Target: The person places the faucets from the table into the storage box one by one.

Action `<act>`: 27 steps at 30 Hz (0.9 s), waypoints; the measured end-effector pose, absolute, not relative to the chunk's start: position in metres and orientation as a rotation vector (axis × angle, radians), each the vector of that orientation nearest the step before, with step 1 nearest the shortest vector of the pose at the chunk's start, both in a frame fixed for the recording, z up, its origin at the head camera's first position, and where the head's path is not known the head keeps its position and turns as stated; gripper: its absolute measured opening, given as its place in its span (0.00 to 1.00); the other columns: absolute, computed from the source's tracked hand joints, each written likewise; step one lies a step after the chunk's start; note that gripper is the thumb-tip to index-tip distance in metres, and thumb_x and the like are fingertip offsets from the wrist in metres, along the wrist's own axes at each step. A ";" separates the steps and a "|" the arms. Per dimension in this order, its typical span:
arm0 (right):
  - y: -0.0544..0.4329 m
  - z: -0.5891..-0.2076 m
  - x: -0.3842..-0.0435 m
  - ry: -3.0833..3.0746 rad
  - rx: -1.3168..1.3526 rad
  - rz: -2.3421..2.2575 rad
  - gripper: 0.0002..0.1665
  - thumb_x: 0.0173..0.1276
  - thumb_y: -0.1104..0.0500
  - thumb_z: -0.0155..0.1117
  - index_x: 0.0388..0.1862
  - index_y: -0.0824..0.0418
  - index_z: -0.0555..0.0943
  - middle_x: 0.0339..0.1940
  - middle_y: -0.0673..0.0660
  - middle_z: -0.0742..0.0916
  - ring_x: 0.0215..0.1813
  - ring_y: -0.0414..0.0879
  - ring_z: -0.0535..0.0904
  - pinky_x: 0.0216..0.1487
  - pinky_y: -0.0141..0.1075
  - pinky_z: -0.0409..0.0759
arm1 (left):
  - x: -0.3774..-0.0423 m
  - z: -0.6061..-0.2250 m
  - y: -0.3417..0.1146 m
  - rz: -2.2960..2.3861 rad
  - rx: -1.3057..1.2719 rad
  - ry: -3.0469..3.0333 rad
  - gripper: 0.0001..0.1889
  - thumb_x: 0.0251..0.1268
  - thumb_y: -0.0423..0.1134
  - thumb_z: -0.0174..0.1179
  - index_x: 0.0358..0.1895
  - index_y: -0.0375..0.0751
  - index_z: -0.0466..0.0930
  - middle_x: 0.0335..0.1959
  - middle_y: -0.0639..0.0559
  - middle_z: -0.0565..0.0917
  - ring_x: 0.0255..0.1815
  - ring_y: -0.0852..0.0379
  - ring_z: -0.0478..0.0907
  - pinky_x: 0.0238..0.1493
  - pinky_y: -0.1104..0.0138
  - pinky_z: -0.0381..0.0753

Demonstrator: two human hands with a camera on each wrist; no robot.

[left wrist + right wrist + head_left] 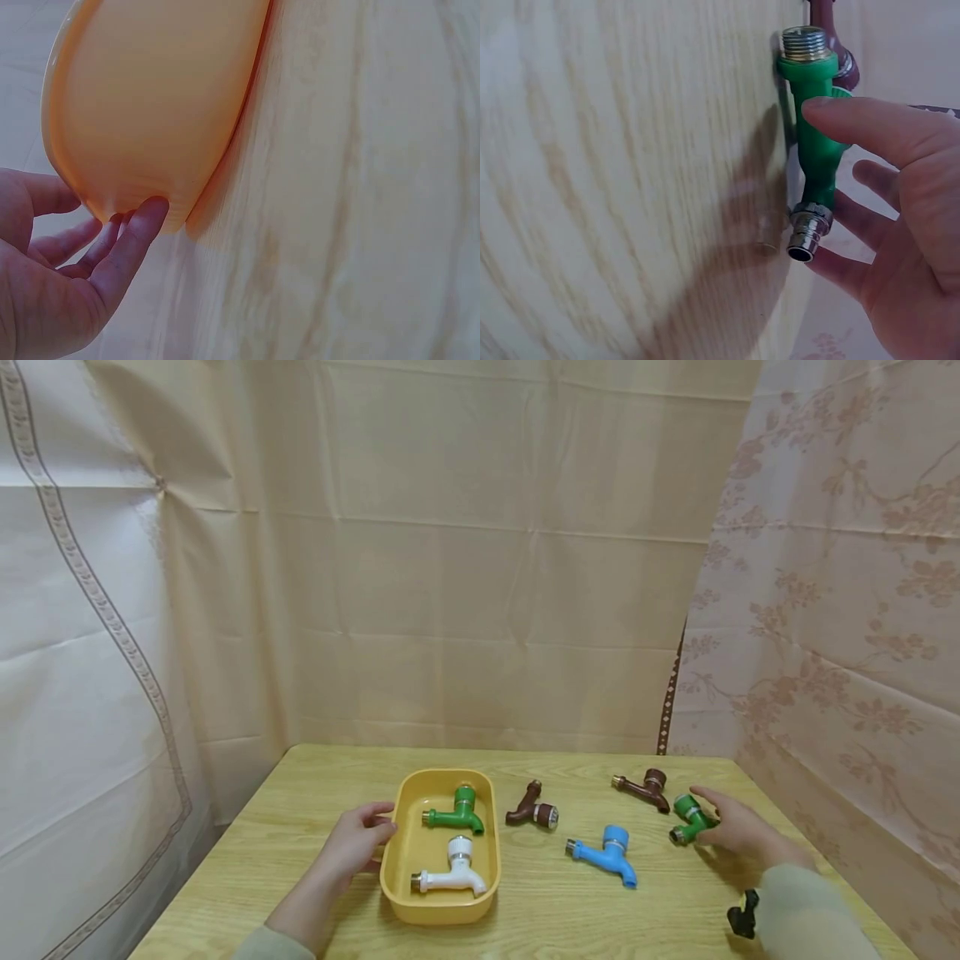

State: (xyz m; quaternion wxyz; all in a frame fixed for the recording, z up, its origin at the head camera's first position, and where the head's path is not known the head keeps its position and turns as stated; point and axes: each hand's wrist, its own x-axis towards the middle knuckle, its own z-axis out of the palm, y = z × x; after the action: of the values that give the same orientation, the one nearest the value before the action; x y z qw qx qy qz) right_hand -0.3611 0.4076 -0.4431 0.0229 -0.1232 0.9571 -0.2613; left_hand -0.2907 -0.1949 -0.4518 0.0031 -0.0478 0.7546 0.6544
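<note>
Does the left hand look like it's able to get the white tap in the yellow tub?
Probably yes: the left hand is right at the yellow tub, whose open top leaves the white tap uncovered.

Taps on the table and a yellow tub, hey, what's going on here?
A person is handling taps at a wooden table. The left hand touches the side of the yellow tub, where a green tap and a white tap lie. The right hand has its thumb and fingers around a second green tap. Two brown taps and a blue tap lie on the table, outside the tub.
</note>
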 end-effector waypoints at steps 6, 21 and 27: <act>0.407 -0.447 -0.364 2.912 -0.297 -0.811 0.58 0.57 0.59 0.79 0.79 0.73 0.55 0.64 0.82 0.73 0.51 0.62 0.78 0.42 0.47 0.78 | -0.290 -0.452 -0.195 2.056 -0.145 2.366 0.23 0.71 0.30 0.57 0.68 0.31 0.72 0.51 0.37 0.78 0.43 0.47 0.82 0.33 0.50 0.90; 0.397 -0.446 -0.359 2.815 -0.266 -0.938 0.58 0.57 0.66 0.78 0.79 0.73 0.54 0.63 0.79 0.74 0.46 0.56 0.75 0.37 0.42 0.76 | -0.291 -0.451 -0.195 2.065 -0.138 2.352 0.24 0.72 0.30 0.57 0.69 0.30 0.72 0.52 0.35 0.77 0.45 0.45 0.81 0.34 0.49 0.90; 0.394 -0.448 -0.360 2.842 -0.268 -0.902 0.55 0.57 0.66 0.78 0.77 0.74 0.57 0.61 0.75 0.77 0.47 0.59 0.77 0.37 0.44 0.77 | -0.291 -0.451 -0.195 2.063 -0.147 2.358 0.24 0.71 0.30 0.58 0.68 0.30 0.72 0.51 0.37 0.77 0.44 0.45 0.81 0.34 0.49 0.90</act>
State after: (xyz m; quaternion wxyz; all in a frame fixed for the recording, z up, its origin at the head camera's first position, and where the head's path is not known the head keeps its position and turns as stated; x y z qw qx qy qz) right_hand -0.3604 0.3942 -0.4478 0.0737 -0.0893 0.9467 -0.3004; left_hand -0.2911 -0.1950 -0.4515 0.0026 -0.0469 0.7517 0.6579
